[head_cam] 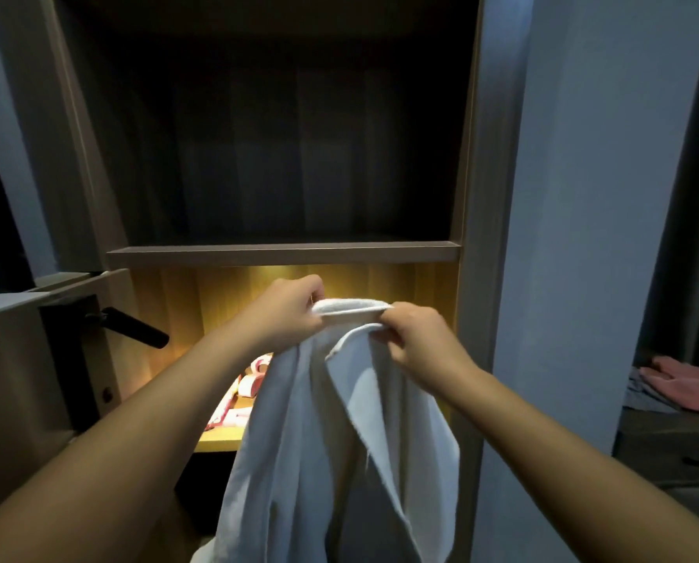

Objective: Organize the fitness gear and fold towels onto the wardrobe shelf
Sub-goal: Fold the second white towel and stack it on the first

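A white towel (pixel 323 449) hangs in front of me, held up by its top edge. My left hand (pixel 287 308) grips the left end of that edge and my right hand (pixel 415 343) pinches the right end, the two hands close together. The cloth drapes down in loose folds and runs out of the bottom of the view. Behind it is the lit wardrobe shelf (pixel 222 442), where pink and white fitness gear (pixel 244 394) lies, partly hidden by the towel and my left forearm.
A dark upper shelf (pixel 283 251) spans the wardrobe above my hands. At the left an open door carries a black lever handle (pixel 134 327). A white panel (pixel 575 237) stands right of the wardrobe. Pink cloth (pixel 685 386) lies on a low unit at far right.
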Motion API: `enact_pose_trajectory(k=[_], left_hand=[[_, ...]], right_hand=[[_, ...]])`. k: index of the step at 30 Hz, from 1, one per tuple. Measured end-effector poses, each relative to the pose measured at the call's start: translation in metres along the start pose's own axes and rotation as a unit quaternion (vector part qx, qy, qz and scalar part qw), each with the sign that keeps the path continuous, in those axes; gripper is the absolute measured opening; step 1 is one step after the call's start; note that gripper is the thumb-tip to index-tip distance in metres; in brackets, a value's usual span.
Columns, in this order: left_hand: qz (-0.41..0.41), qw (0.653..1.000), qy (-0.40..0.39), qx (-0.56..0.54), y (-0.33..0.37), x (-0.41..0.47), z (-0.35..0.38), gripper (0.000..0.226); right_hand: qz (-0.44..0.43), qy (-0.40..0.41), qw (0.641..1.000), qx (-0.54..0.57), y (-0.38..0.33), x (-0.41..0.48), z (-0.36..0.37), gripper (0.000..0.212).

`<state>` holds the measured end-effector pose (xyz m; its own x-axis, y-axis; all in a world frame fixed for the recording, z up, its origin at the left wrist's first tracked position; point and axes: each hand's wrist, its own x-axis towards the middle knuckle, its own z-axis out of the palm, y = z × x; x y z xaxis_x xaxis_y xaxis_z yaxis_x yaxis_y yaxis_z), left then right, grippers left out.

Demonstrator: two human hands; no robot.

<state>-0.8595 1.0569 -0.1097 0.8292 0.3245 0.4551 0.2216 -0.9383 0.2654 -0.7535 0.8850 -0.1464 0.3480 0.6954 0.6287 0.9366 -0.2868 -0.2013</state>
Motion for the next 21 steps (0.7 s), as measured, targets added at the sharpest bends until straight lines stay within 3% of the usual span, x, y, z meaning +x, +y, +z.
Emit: enact_pose_trajectory(k=[5, 8, 11, 14, 16, 18, 21], left_hand=[[-0.051, 0.998, -0.035, 0.013, -0.03, -0.015, 0.019, 0.021], [-0.079, 0.995, -0.035, -0.048, -0.046, -0.022, 0.025, 0.017], [-0.063, 0.991, 0.035, -0.11, -0.043, -0.018, 0.023, 0.005], [-0.047, 0.979, 0.102, -0.169, -0.032, -0.01, 0.014, 0.019], [-0.031, 0.982, 0.099, -0.159, -0.02, -0.003, 0.008, 0.026], [-0.003, 0.987, 0.089, -0.134, -0.005, 0.004, 0.003, 0.03], [0.054, 0.993, 0.014, -0.105, 0.021, 0.013, 0.0, 0.028]], right_hand=[[0.037, 0.026, 0.999, -0.028, 0.019, 0.008, -0.014, 0.021], [0.077, 0.054, 0.996, -0.005, 0.036, 0.007, -0.024, 0.02], [0.099, 0.059, 0.993, -0.014, 0.045, 0.009, -0.027, 0.016], [0.123, 0.064, 0.989, -0.039, 0.054, 0.011, -0.037, 0.012], [0.09, 0.05, 0.993, -0.048, 0.052, 0.008, -0.042, 0.012], [0.002, 0.016, 0.997, -0.073, 0.037, 0.004, -0.042, 0.006], [-0.08, -0.031, 0.994, -0.064, 0.014, -0.003, -0.029, 0.005]])
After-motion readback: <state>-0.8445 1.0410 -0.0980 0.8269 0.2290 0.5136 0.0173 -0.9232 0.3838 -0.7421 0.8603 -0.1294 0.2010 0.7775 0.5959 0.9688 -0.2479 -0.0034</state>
